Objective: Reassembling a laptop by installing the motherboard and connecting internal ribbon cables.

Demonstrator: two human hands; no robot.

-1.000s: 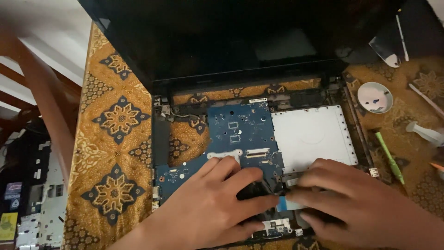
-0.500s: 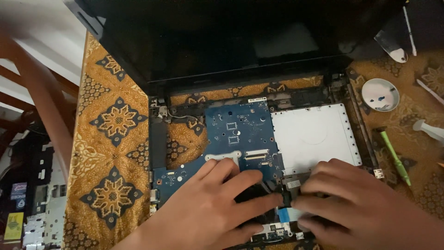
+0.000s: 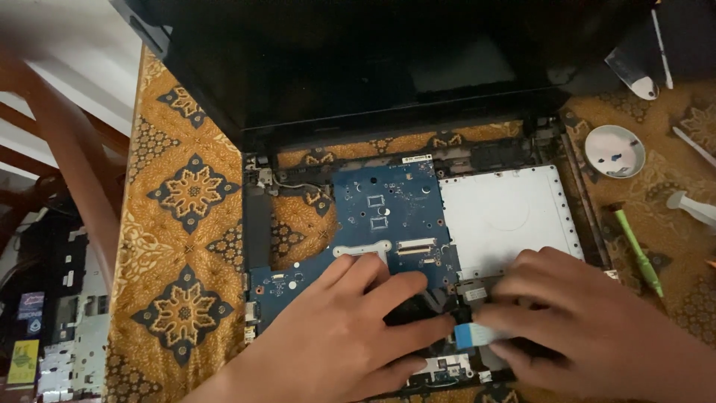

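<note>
An opened laptop base (image 3: 253, 224) lies on a patterned orange cloth, its dark screen (image 3: 388, 67) tilted back. Inside are a blue circuit board (image 3: 388, 209) and a white metal plate (image 3: 507, 216). My left hand (image 3: 350, 328) rests flat on the board's lower part, fingers pointing right. My right hand (image 3: 589, 321) lies over the lower right of the base, and its fingers pinch a flat ribbon cable with a blue end (image 3: 473, 336). The fingertips of both hands meet at the cable.
A small round white dish (image 3: 614, 149) holding small bits sits at the right, with a green tool (image 3: 638, 250) and white plastic tools (image 3: 690, 207) near it. Wooden chair parts (image 3: 74, 172) and dark laptop covers (image 3: 52, 313) lie left of the table.
The view has shifted down and left a little. Both hands stay at the ribbon cable, with the left fingers pushed slightly further right.
</note>
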